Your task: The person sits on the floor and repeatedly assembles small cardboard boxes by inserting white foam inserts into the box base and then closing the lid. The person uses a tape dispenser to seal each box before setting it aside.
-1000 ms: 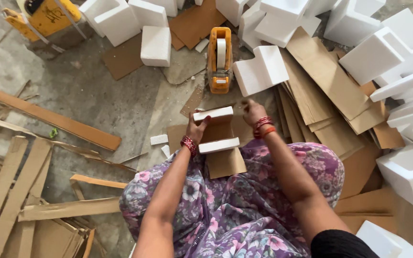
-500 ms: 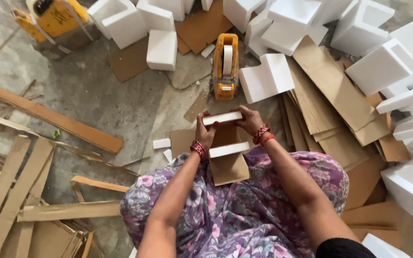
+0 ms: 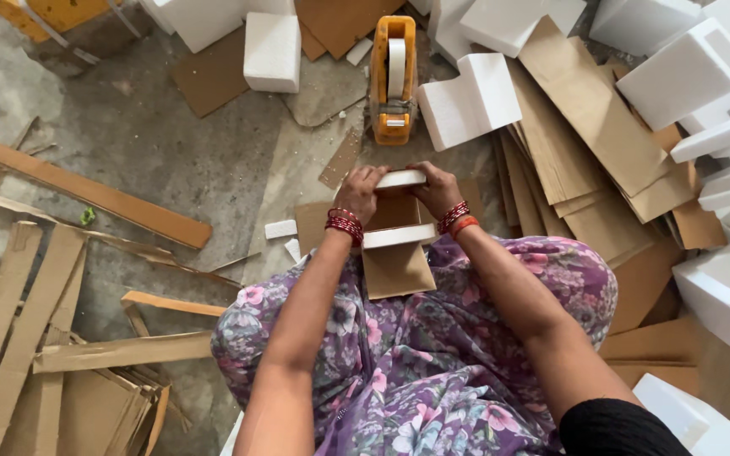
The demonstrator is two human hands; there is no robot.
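Observation:
I sit on the floor in a purple flowered garment. My left hand (image 3: 361, 191) and my right hand (image 3: 435, 187) both grip the far white foam strip (image 3: 401, 179) of a small assembly from either side. A brown cardboard piece (image 3: 394, 266) lies between that strip and a second white foam strip (image 3: 399, 237) nearer to me. Red bangles ring both wrists. An orange tape dispenser (image 3: 392, 78) stands on the floor just beyond my hands.
White foam blocks (image 3: 470, 100) lie ahead and are piled at the right (image 3: 724, 291). Cardboard sheets (image 3: 589, 143) fan out to the right. Long cardboard strips (image 3: 86, 196) and scraps cover the concrete floor at the left. A yellow object (image 3: 52, 13) sits at top left.
Both hands have stayed on the foam-and-cardboard assembly; it has shifted slightly toward me, away from the tape dispenser, and the hands have closed in on the far foam strip.

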